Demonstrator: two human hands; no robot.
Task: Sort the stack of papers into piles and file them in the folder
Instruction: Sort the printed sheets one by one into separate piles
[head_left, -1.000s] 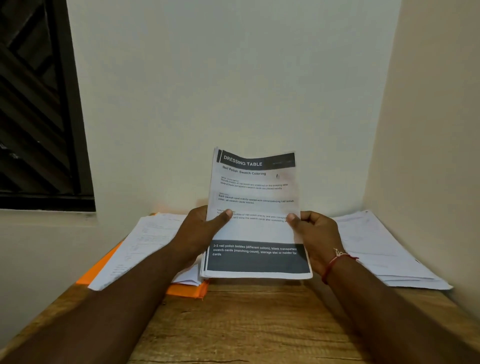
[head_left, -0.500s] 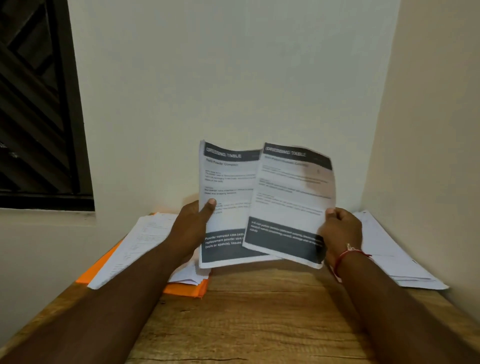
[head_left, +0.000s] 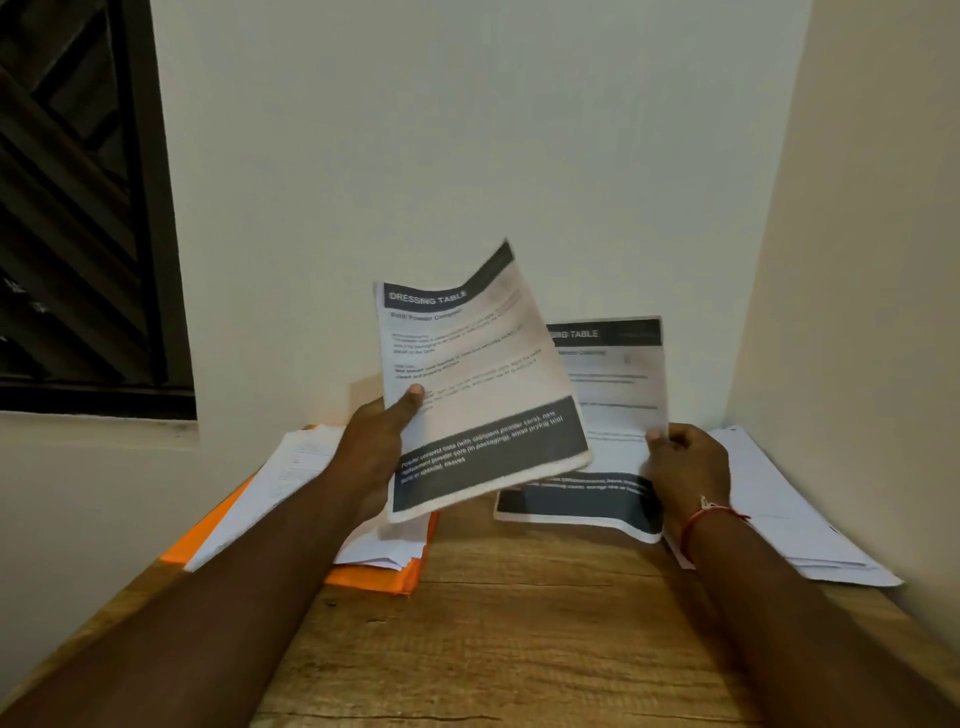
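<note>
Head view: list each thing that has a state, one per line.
left hand: shut on the stack of sheets
stack of sheets: held up, tilted
right hand: shut on the single sheet
single sheet: held, lower edge near table
orange folder: flat under loose papers
right pile: flat on table

Dim, warm indoor light; soft focus, blurred print, wide-angle bending at edges.

Both forearms reach forward over the table. The left hand is raised, thumb on top, pinching a tilted sheaf. The right hand, lower, is curled, pinching a sheet at its edge.
</note>
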